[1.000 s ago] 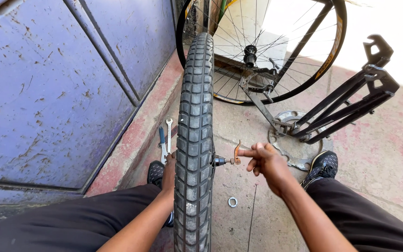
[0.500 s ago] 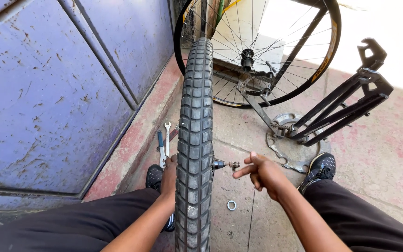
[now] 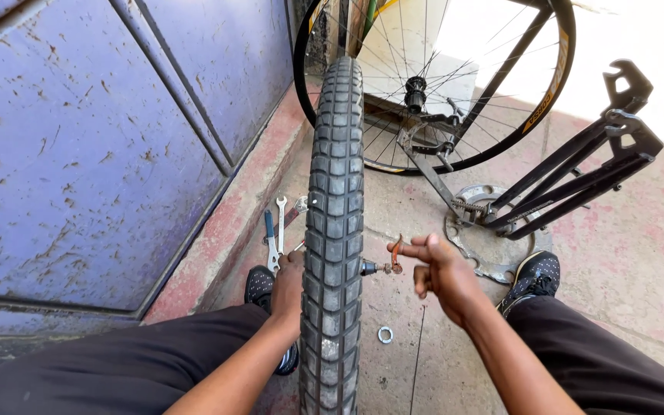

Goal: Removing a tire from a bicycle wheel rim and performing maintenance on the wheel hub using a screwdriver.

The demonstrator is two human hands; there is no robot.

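Two hands: right hand point(image 3: 443, 273) at axle point(image 3: 374, 268), left hand point(image 3: 290, 280) on tyre point(image 3: 334, 200).

two hands: a left hand point(image 3: 290, 280) and a right hand point(image 3: 443, 273). two wheels: a knobby tyre point(image 3: 334, 230) upright between the knees and a spoked wheel point(image 3: 432, 81) behind it. two shoes point(image 3: 532, 277). one washer point(image 3: 385, 334) on the ground. two spanners point(image 3: 277, 227) by the wall.

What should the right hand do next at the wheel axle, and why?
Probably push the small rusty curved washer further onto the black threaded axle end: the right hand pinches it at the axle tip, while the left hand steadies the black knobby tyre.
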